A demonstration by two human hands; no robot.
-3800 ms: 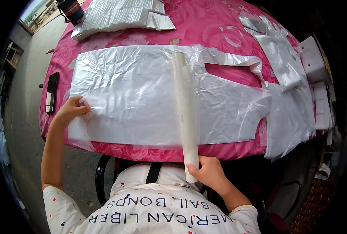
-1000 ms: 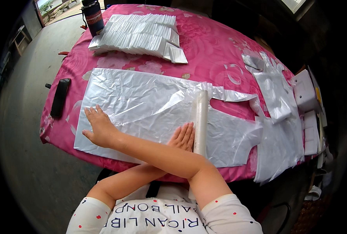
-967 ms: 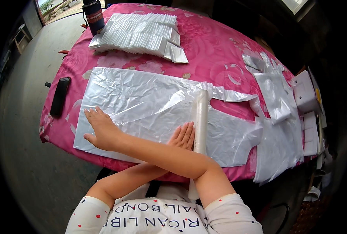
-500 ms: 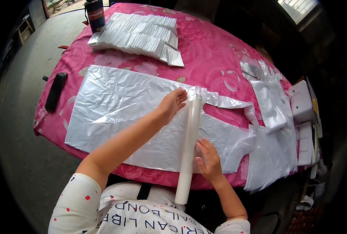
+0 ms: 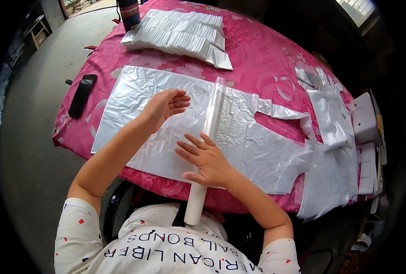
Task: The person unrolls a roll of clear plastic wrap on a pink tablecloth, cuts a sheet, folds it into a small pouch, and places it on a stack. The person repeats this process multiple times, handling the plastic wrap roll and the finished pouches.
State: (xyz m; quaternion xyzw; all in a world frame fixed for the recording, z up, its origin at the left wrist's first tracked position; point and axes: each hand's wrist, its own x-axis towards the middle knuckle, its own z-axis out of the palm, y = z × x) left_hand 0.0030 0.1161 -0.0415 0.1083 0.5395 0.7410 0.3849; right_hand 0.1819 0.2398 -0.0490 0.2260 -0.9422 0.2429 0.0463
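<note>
Spanning the pale tube (image 5: 213,114) in the head view, the right hand (image 5: 205,162) is splayed, unclenched; contact is unclear. Farther left, the left hand (image 5: 162,108) is empty, fingers loosely bent rightward, over the flattened plastic bag (image 5: 253,141). The tube lies aslant across it, overhanging the worktop's (image 5: 257,55) near edge. Dark, inverted lettering crosses the white shirt (image 5: 166,249).

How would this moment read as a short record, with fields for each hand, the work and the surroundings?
Left hand: left hand over the flat silvery-white plastic bag, fingers loosely bent, nothing visibly held
Right hand: right hand spread over the long whitish cylindrical tube; contact unclear
Tube: across the bag, near end past the table edge
Surface: pink floral tablecloth
Far side: folded white plastic packets, dark cylindrical bottle
Left side: black rectangular phone
</note>
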